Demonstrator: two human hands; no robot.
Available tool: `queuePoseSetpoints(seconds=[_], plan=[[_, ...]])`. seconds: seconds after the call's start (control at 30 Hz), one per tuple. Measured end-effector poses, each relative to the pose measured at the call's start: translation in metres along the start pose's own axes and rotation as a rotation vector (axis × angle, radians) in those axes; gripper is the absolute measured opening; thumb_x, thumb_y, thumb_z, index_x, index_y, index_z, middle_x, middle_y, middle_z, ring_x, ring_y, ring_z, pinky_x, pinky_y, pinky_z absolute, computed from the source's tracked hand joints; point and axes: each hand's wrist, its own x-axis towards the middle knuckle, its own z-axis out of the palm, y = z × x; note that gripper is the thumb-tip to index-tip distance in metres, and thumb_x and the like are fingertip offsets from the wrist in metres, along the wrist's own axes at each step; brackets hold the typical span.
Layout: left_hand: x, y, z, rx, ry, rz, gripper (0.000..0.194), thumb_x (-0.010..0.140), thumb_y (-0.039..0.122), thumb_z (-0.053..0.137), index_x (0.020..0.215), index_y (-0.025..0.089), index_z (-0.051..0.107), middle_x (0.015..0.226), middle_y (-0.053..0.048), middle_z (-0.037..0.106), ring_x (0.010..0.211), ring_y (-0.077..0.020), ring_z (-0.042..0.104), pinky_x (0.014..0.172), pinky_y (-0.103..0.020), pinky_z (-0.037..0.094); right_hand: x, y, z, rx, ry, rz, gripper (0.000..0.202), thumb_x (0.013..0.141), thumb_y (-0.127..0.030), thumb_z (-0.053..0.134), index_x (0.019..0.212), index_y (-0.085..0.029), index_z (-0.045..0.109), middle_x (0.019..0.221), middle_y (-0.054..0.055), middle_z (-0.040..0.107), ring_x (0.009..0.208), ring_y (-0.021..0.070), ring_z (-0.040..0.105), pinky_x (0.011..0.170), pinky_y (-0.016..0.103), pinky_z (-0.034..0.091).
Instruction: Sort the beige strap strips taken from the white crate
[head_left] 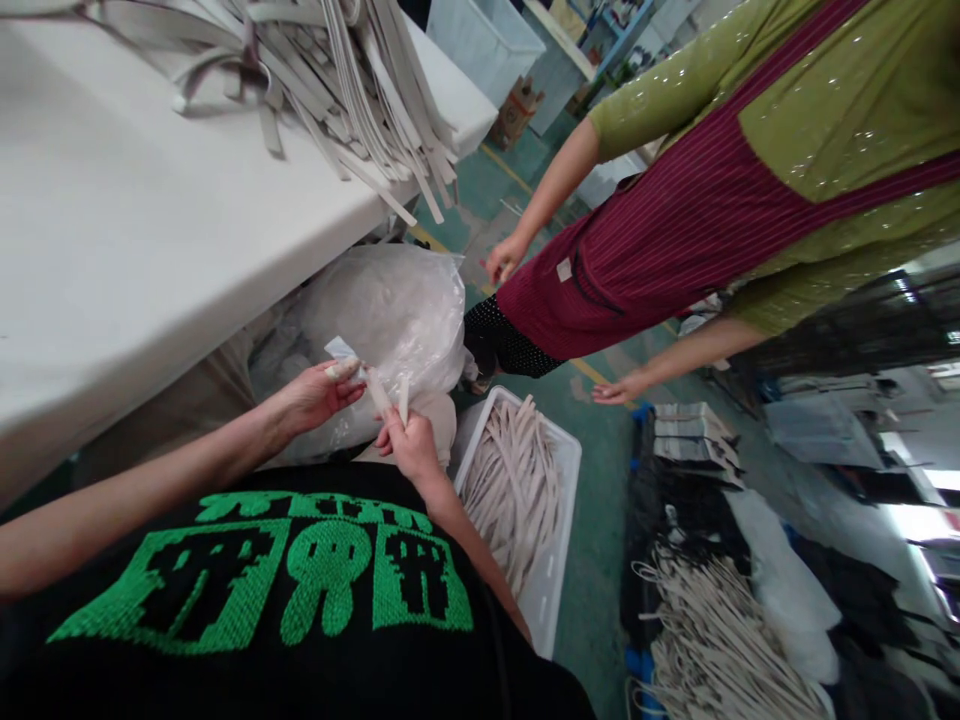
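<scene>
In front of my lap, my left hand (321,394) is closed, with thumb and fingers pinched on a pale flat strap. A whitish end juts out beyond those fingers; I cannot tell if it is the same piece. My right hand (411,445) grips the pale strap (381,392) lower down, and a short end sticks up beside its thumb. Behind both hands bulges a clear plastic bag (390,310). Close to my right forearm stands a white plastic bin (568,470) filled with loose pale straps (517,480).
A white table (135,220) on the left bears a heap of light grey straps (360,90). Facing me, a co-worker in a maroon apron (637,250) stands with both hands low. More pale straps (720,630) and dark bundles lie at the right on the green floor (592,520).
</scene>
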Motion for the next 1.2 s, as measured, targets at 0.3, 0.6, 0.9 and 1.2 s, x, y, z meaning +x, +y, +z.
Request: queuePoseSetpoints(seconds=[0.3,0.6,0.9,1.2], plan=[[-0.006,0.004,0.010,-0.007,0.045,-0.028,0.022,0.097,0.010,0.058,0.079,0.012,0.071,0.075,-0.005,0.074,0.061,-0.0124,0.070,0.056,-0.020,0.056,-0.027,-0.026,-0.011,-0.302,0.007,-0.058,0.033,0.109,-0.036,0.043,0.105,-0.016,0.070,0.062,-0.003,0.065,0.051,0.0093,0.062,0.062,0.018,0.047],[-0.014,-0.014,0.007,0.055,-0.034,-0.058,0.020,0.093,0.004,0.061,0.077,0.010,0.071,0.072,-0.006,0.073,0.059,-0.0136,0.069,0.058,-0.021,0.057,-0.003,-0.037,-0.006,-0.322,-0.026,-0.003,0.034,0.109,-0.035,0.043,0.104,-0.014,0.069,0.062,-0.002,0.066,0.049,0.0088,0.061,0.060,0.018,0.045],[-0.020,0.004,0.007,-0.071,0.023,0.075,0.023,0.096,0.005,0.057,0.085,0.011,0.076,0.071,-0.004,0.071,0.058,-0.0097,0.066,0.058,-0.018,0.058,-0.030,-0.049,-0.051,-0.142,-0.102,-0.167,0.039,0.107,-0.035,0.044,0.141,-0.022,0.058,0.079,-0.003,0.071,0.050,0.0066,0.061,0.060,0.018,0.049],[-0.033,-0.016,0.014,-0.007,-0.189,0.053,0.012,0.076,0.016,0.087,0.084,0.010,0.079,0.083,-0.008,0.076,0.070,-0.0143,0.069,0.069,-0.023,0.059,-0.020,-0.071,-0.052,-0.208,-0.011,-0.202,0.046,0.105,-0.037,0.043,0.147,-0.022,0.056,0.083,0.001,0.074,0.057,0.0111,0.066,0.068,0.024,0.056]])
